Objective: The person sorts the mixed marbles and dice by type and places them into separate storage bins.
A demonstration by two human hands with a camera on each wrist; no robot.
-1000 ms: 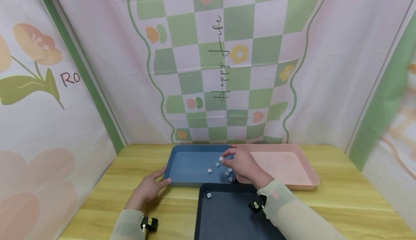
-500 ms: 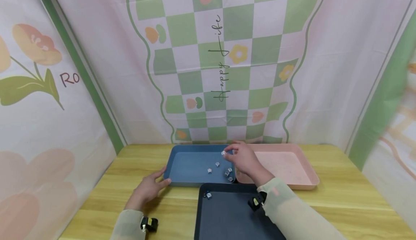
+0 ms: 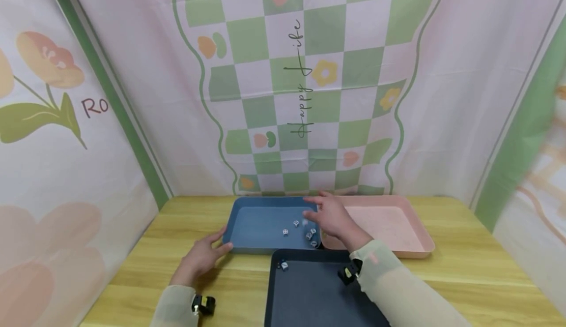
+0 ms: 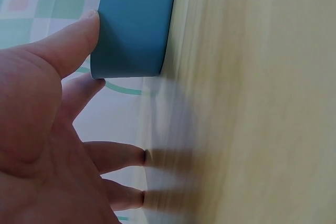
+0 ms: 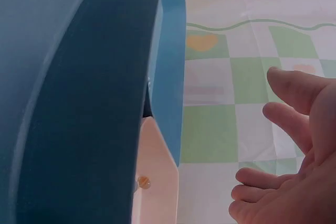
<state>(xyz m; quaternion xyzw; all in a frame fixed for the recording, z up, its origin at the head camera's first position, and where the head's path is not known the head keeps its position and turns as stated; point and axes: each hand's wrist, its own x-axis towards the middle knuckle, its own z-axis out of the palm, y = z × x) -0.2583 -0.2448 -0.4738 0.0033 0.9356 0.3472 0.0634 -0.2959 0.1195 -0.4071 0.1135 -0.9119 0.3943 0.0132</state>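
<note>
My right hand (image 3: 333, 219) hovers over the seam between the blue tray (image 3: 256, 219) and the pink tray (image 3: 384, 223). Thumb and index finger are parted, with nothing between them. Just below the fingertips a blurred white die (image 3: 304, 222) is in the air above the blue tray. Several dice lie in that tray, among them one die (image 3: 285, 232) nearer its middle and a cluster by its right end. My left hand (image 3: 203, 255) touches the blue tray's front left corner with thumb and index finger; in the left wrist view, the other fingers (image 4: 118, 156) are extended toward the table.
In front stands a dark tray (image 3: 318, 292), under my right forearm, with a white die (image 3: 284, 266) and a small dark piece in its far left corner. The right wrist view shows a small tan thing (image 5: 144, 182) in the pink tray. A patterned curtain (image 3: 283, 96) hangs behind the wooden table (image 3: 239, 292).
My right hand lifted a die off the blue tray's floor, moved slightly toward the back and right, then spread its fingers and let the die drop. My left hand stays put.
</note>
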